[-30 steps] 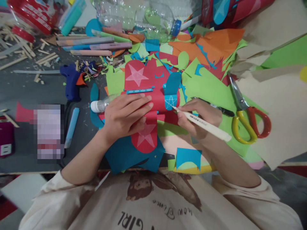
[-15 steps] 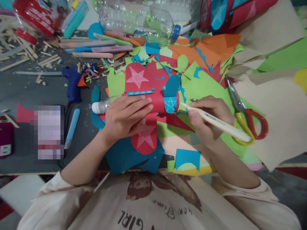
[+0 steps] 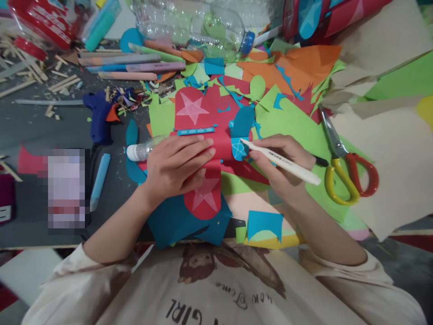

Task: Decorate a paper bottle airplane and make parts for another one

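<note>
Your left hand [image 3: 174, 164] holds a red-papered bottle [image 3: 221, 146], white cap [image 3: 133, 153] toward nine o'clock, as your right hand [image 3: 293, 152] grips a white marker [image 3: 291, 167], its tip at the pale star on a blue paper tab [image 3: 238, 153] at the three o'clock end. Around the bottle on the cluttered table [image 3: 67, 133], scissors [image 3: 339, 148] lie at three o'clock, a blue glue gun [image 3: 100, 122] at ten and a clear, blue-capped bottle [image 3: 233, 36] at twelve.

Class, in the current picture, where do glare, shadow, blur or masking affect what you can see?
Head view: bright glints on the clear bottle; head view: soft shadow across the pale pink paper; head view: small print on the white marker too soft to read; head view: coarse pixels mask the rectangular item at left.
</note>
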`<state>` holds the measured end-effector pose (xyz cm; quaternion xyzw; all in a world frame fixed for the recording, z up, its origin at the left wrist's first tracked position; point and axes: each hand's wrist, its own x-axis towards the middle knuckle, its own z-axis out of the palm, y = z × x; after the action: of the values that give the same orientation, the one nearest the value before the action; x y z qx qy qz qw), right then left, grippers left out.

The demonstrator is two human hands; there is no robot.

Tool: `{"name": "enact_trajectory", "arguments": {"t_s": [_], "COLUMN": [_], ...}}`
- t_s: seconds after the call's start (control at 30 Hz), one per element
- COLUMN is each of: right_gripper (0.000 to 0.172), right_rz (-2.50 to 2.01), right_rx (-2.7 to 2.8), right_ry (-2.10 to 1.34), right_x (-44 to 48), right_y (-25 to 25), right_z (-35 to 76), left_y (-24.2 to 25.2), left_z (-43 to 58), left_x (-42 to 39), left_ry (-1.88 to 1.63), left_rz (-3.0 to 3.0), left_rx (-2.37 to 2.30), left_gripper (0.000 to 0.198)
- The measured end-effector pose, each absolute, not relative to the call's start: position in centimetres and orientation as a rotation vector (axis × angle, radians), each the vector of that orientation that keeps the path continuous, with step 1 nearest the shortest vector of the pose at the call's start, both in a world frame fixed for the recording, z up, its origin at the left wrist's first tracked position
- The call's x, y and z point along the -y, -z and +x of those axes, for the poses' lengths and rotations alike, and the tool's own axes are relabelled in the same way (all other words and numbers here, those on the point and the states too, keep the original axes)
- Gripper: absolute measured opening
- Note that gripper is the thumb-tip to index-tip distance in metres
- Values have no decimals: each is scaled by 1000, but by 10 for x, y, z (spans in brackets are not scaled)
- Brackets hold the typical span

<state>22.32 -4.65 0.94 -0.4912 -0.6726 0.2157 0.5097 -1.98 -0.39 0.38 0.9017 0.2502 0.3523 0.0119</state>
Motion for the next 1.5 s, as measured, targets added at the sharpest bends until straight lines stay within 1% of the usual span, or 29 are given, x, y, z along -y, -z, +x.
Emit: {"name": "enact_trajectory", "arguments": {"t_s": [0.43, 0.77, 1.13, 1.27, 1.4, 1.5], "right_gripper": [5, 13, 4, 7, 10, 10], "right_rz": [-1191, -1228, -1247, -1230, -1210, -1185], "right_rx": [1645, 1631, 1661, 1661, 1654, 1654], "right_ry": [-554, -578, -583, -562, -560, -550], "right_x": [49, 50, 51, 50, 49, 49], "right_y": [-12, -10, -15, -12, -12, -14], "right_z": [224, 225, 224, 224, 223, 222], "left_y": [-3, -5, -6, -6, -4, -3], "left_z": [-19, -17, -18, -17, -18, -19], "left_x": [3, 2, 2, 2, 3, 4], "left_ry": [-1147, -1155, -1174, -1168, -1129, -1129], "left_rz": [2808, 2861, 2864, 2859, 2855, 2824], "left_rx": [-756, -763, -736, -770, -784, -769], "left_gripper": [24, 21, 22, 21, 24, 26]}}
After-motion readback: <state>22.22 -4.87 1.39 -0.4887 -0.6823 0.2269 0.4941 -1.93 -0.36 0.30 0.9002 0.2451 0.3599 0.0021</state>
